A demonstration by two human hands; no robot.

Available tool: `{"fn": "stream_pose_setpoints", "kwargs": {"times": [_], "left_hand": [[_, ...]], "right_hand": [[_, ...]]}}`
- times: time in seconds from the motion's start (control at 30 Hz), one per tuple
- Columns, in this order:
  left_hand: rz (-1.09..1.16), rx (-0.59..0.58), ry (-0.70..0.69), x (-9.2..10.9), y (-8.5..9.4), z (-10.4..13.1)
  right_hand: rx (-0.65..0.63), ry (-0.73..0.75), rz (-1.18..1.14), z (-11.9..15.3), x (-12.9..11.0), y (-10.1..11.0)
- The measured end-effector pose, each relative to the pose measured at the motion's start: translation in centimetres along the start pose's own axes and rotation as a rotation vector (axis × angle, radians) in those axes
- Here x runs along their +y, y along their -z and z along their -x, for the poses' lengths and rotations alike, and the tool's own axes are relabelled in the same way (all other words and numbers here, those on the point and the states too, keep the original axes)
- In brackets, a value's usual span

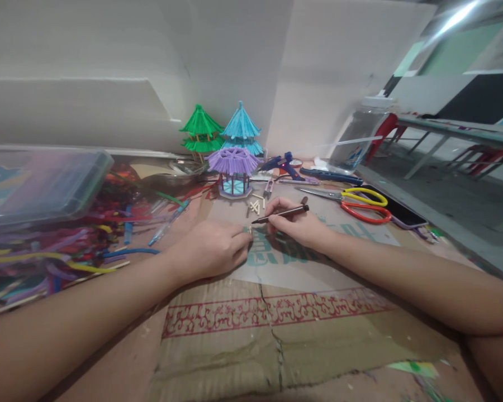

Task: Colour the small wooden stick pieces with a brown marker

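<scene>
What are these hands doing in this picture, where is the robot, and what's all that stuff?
There is no robot here. These are a person's two bare hands, and the one picture comes from a camera worn on that person's head, looking forward and down.

The right hand holds a dark pen. The left hand seems to pinch a tiny pale stick. More short sticks lie just beyond.

Behind them stand three little pavilions with purple, green and blue roofs. To the right are scissors and a glue gun. Cardboard lies nearest the person.
</scene>
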State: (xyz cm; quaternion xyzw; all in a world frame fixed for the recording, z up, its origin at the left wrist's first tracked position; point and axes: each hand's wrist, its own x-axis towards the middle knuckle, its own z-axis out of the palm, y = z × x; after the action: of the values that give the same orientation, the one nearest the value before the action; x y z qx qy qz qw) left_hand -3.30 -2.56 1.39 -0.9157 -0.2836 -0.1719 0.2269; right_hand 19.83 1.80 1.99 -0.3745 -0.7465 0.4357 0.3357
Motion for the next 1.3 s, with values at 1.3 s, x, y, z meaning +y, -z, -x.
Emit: {"fn": "stream_pose_setpoints", "kwargs": {"times": [1.3], "left_hand": [[0.150,-0.140,0.031,-0.35,-0.39,-0.28]], "right_hand": [[-0.043,0.003,0.028,-0.10,0.60,-0.04]]}}
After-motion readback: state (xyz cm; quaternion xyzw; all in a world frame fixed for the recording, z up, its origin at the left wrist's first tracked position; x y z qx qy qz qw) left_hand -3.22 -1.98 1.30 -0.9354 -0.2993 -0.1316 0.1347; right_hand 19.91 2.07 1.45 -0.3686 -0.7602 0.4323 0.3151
